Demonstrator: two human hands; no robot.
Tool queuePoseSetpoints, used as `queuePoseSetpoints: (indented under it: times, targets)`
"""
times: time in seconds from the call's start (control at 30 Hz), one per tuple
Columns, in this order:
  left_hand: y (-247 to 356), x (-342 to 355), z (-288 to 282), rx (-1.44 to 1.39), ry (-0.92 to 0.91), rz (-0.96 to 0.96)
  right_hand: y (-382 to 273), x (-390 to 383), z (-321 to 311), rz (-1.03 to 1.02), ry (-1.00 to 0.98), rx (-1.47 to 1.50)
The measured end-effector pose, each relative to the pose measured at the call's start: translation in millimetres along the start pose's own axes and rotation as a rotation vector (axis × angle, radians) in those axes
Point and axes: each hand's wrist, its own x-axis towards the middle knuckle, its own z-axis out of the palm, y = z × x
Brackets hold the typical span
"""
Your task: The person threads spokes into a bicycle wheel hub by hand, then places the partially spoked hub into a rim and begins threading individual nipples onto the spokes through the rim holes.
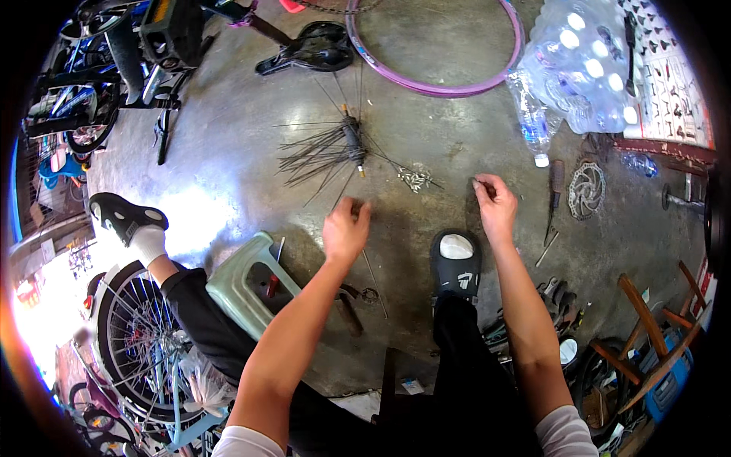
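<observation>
A wheel hub (352,141) lies on the concrete floor with many thin dark spokes (312,156) fanning out of it, mostly leftward. Just below it, my left hand (347,230) is closed with curled fingertips; what it pinches is hidden. A thin spoke (374,282) shows below that hand; I cannot tell whether the hand holds it. To the right, my right hand (496,208) pinches thumb and fingers together, and anything between them is too small to name. Between the hub and that hand sits a small pile of silvery spoke nipples (416,179).
A purple rim (449,91) and a black saddle (316,47) lie at the far side. Wrapped water bottles (582,72) stand far right, near a brake disc (587,190). A green plastic stool (242,278) is beside my left leg; bicycles (141,335) crowd the left.
</observation>
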Motion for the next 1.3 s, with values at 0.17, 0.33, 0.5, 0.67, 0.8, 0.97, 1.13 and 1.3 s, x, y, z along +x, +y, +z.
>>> queuePoseSetpoints:
  times: [0.17, 0.33, 0.5, 0.67, 0.8, 0.97, 1.13, 1.3]
  targets:
    - [-47.7, -59.8, -7.6, -0.211, -0.025, -0.137, -12.1, 7.7, -9.2, -0.16, 0.055, -0.223]
    - [-82.3, -86.6, -6.6, -0.42, -0.001, -0.364, -8.3, 15.4, -9.0, -0.209, 0.073, -0.275]
    - [-93.2, -92.3, -3.7, -0.471, 0.006, -0.436, -1.2, 19.1, -5.0, -0.227, 0.096, -0.299]
    - [-99.8, -90.7, 3.5, -0.503, 0.024, -0.423, -2.2, 22.4, -3.5, -0.367, 0.023, -0.479]
    - [-101.4, -91.2, 9.6, -0.532, 0.023, -0.397, -5.6, 26.6, 6.4, -0.399, -0.092, -0.475]
    - [-90.7, -98.2, 5.3, -0.623, 0.028, -0.432, -7.8, 13.8, -8.7, -0.396, -0.078, -0.473]
    - [-82.7, -109.4, 5.3, -0.649, -0.008, -0.427, 16.0, -31.5, -51.2, -0.592, -0.202, -0.649]
    - [-73.0, -125.9, 8.6, -0.67, -0.028, -0.412, 41.5, -42.2, -84.2, -0.523, -0.101, -0.706]
